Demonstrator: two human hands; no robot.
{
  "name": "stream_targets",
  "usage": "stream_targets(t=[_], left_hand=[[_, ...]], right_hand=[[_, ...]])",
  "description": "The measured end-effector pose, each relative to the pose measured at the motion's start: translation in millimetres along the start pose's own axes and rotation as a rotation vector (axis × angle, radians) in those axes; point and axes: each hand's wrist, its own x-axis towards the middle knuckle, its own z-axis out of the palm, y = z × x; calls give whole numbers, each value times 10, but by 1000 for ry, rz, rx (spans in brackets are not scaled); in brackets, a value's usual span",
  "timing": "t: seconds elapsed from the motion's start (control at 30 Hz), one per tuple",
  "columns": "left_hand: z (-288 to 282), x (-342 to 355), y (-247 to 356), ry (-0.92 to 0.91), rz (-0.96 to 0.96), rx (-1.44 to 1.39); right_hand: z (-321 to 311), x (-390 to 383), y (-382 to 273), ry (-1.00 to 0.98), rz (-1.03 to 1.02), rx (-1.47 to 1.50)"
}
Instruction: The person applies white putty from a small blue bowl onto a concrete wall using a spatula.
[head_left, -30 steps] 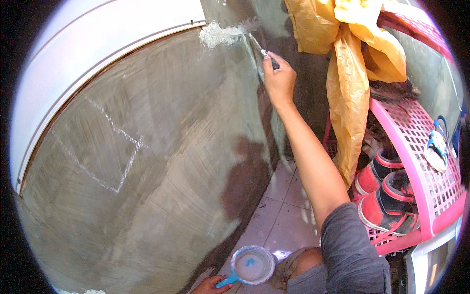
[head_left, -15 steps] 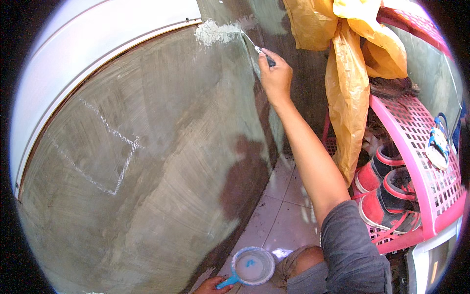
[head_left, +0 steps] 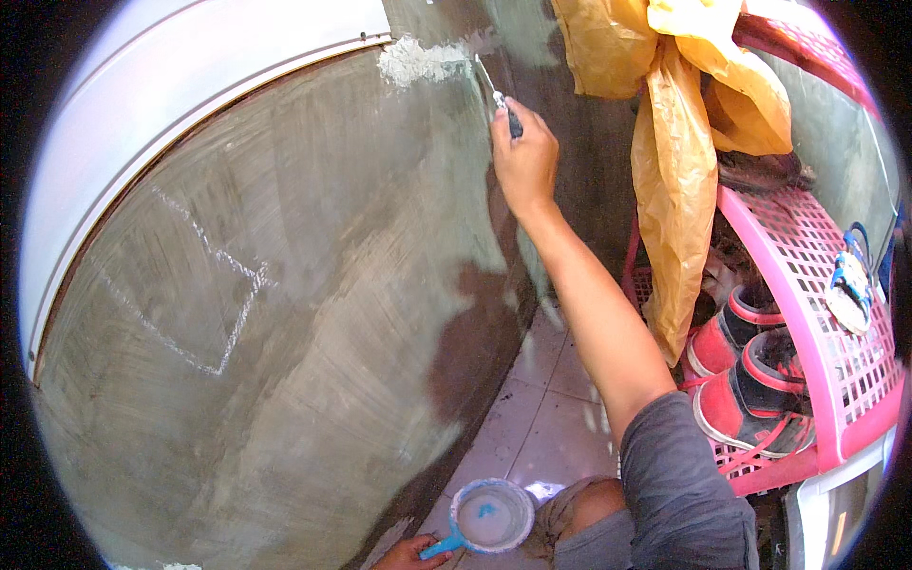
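Observation:
My right hand [head_left: 528,160] is raised to the wall corner, its fingers closed round the dark handle of a putty knife [head_left: 501,99]. The knife's thin, whitish blade appears almost edge-on, its tip by the right end of a rough white putty patch [head_left: 423,63]; whether it touches the wall is unclear. Low down, my left hand [head_left: 410,553] grips the handle of a blue dipper [head_left: 458,514], whose bowl holds pale grey-white stuff with a small blue spot showing. The grey plastered wall [head_left: 313,323] fills the left side and carries white chalk lines.
A white panel [head_left: 218,66] borders the wall at upper left. On the right, a pink plastic rack [head_left: 817,285] holds red-and-black shoes [head_left: 736,408] and a small blue-and-white sandal [head_left: 850,290]. A yellow plastic bag [head_left: 676,180] hangs beside it. Below lies pale tiled floor [head_left: 556,437].
My right hand has shifted slightly down and left, while the knife's tip has swung a little to the right. The left hand and the dipper stay nearly in place.

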Motion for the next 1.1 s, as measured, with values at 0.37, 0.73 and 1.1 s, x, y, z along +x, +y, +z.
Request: stream_targets(t=[0.37,0.73,1.1], left_hand=[[-67,-22,294,11,-2,75],[-33,-51,238,41,-2,34],[-18,-31,119,22,-7,70]], right_hand=[[-169,-60,54,-87,51,114],[-37,8,102,-62,33,103],[45,162,89,-51,38,109]])
